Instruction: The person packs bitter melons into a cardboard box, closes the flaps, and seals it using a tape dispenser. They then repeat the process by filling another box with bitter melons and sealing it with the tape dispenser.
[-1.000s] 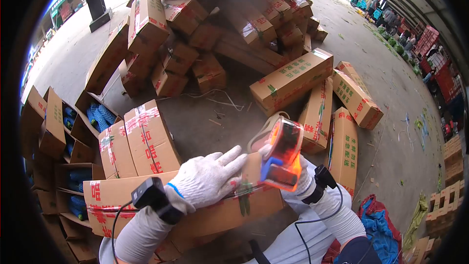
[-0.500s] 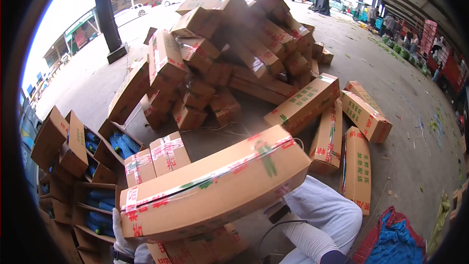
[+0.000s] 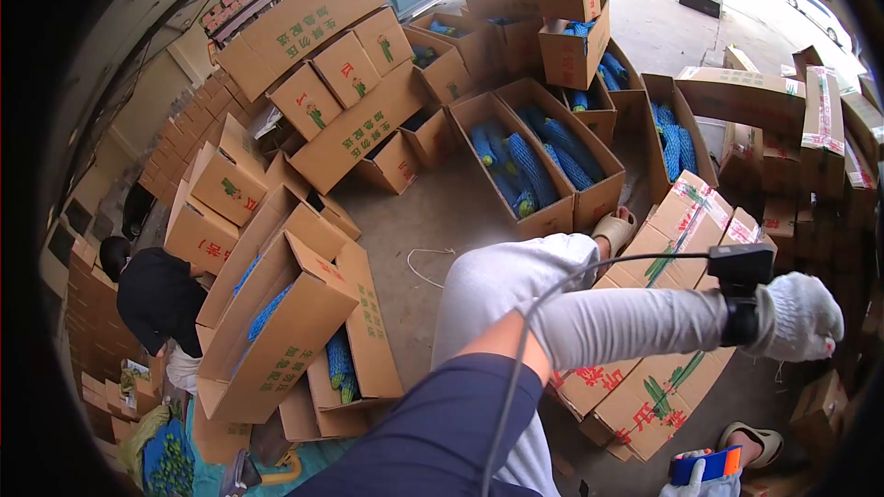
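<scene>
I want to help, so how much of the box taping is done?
Done: several taped boxes lie close by. In hand: the right hand holds the tape dispenser; the left hand reaches over them. Left: many open boxes of blue-netted goods sit untaped.

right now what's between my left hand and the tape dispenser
In the head view, a sandalled foot on concrete, beside a taped box, lies between the left hand and the tape dispenser in the right hand.

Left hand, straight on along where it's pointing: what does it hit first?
Probably the stack of sealed boxes at the right edge. The left hand points that way, but depth there is unclear.
</scene>
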`<action>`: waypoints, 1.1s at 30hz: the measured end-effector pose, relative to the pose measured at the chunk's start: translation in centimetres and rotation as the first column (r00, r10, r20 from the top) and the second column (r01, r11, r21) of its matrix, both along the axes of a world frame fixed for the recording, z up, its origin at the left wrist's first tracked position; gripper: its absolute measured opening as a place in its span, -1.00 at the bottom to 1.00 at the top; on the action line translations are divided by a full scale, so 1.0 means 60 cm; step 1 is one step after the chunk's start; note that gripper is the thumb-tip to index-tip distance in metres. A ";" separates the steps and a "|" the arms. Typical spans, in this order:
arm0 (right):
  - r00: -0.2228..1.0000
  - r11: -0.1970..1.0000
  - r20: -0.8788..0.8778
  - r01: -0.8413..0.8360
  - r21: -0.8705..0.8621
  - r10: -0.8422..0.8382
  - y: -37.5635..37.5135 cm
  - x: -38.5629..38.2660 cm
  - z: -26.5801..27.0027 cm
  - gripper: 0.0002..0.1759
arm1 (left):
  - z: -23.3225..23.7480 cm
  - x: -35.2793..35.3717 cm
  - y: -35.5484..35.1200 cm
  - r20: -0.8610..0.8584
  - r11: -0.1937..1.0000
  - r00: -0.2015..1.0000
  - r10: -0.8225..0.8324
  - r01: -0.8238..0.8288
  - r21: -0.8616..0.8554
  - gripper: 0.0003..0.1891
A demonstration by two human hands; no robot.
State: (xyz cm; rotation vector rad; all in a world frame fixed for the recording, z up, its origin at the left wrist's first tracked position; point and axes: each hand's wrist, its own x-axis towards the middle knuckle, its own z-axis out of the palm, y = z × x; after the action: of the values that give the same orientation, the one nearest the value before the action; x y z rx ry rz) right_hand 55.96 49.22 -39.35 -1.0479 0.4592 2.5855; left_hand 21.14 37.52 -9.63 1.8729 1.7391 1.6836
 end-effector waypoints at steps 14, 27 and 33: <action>0.871 0.294 0.490 -0.478 0.828 0.036 -0.118 -0.132 0.038 -0.54 | -0.395 -0.381 -0.558 -0.458 -0.002 0.630 0.628 -0.587 -0.810 -0.50; 0.713 0.352 0.700 -0.668 0.656 0.048 -0.112 -0.112 -0.044 -0.60 | -0.381 -0.171 -0.855 -0.681 -0.150 0.699 0.219 -0.665 -0.732 -0.82; 0.741 0.236 0.672 -0.650 0.722 -0.016 -0.092 -0.075 -0.113 -0.59 | -0.254 -0.173 -0.907 -0.415 -0.361 0.668 0.618 -0.227 -0.904 -0.36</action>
State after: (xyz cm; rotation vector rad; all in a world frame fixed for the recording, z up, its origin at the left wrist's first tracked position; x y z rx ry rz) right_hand 51.48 43.71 -46.14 -1.3354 -1.4992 1.9313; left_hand 10.77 -16.90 -24.88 0.0368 2.4619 -0.0395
